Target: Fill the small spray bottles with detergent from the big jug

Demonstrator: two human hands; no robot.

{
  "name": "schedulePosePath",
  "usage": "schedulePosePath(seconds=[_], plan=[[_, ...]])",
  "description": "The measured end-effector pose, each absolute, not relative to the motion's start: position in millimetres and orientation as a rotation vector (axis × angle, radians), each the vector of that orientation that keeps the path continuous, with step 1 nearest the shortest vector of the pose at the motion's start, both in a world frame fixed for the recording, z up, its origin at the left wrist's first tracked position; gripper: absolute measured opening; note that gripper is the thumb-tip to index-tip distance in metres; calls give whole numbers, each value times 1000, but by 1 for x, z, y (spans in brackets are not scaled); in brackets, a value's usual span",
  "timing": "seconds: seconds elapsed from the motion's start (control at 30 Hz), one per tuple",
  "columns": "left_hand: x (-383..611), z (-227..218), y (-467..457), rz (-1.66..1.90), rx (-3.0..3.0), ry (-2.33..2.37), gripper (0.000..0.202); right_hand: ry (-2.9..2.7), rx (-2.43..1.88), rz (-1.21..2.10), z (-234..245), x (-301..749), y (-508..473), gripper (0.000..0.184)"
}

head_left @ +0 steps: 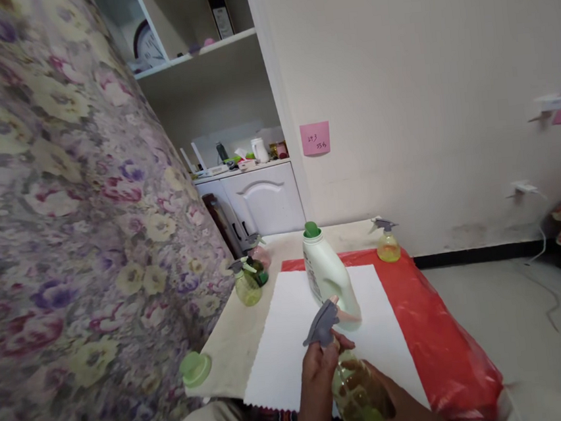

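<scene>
Close to me, over the table's near edge, I hold a clear yellowish spray bottle (356,388). My left hand (320,363) has its fingers closed around the neck of the grey spray head (322,323). My right hand (395,398) wraps around the bottle's body from the right; part of that hand is hidden behind the bottle. Liquid shows inside the bottle. Just beyond stands a pale green detergent jug (326,269) with a handle, a green spout (311,229) at its top. The jug rests on a white sheet (273,343).
A yellow spray bottle (388,248) stands at the back right on red plastic sheeting (440,327). Several more spray bottles, including a yellow-green one (247,288), stand at the left. A green cap (195,369) lies at the left corner. A floral curtain (91,255) hangs on the left.
</scene>
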State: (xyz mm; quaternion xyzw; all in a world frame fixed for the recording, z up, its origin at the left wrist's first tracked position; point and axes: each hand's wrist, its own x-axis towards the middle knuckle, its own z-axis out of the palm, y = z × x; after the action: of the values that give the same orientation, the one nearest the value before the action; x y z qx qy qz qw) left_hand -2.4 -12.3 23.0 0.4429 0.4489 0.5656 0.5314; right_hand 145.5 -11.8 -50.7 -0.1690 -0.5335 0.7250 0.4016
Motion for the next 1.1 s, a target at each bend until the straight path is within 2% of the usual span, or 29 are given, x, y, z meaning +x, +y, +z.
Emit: schedulePosePath(seconds=[0.13,0.33,0.57,0.73,0.93,1.1], plan=[[-3,23,-14,1355,1056,1239,36,-1342,-401,1785,-63,139,-5,100],[-17,17,-12,1298,1024,1024,46,-1304,-336,1775,-53,136,-6,97],[-10,13,-6,1368,925,1072,43,-1362,-397,1692,-53,137,-4,101],[-8,21,-10,1338,947,1030,44,-1271,-381,1773,-60,140,-3,106],[-9,24,-13,1346,888,881,41,-1241,-322,1906,-41,144,-6,97],[-4,24,-10,1360,808,848,37,-1296,-454,1786,-53,145,-6,104]])
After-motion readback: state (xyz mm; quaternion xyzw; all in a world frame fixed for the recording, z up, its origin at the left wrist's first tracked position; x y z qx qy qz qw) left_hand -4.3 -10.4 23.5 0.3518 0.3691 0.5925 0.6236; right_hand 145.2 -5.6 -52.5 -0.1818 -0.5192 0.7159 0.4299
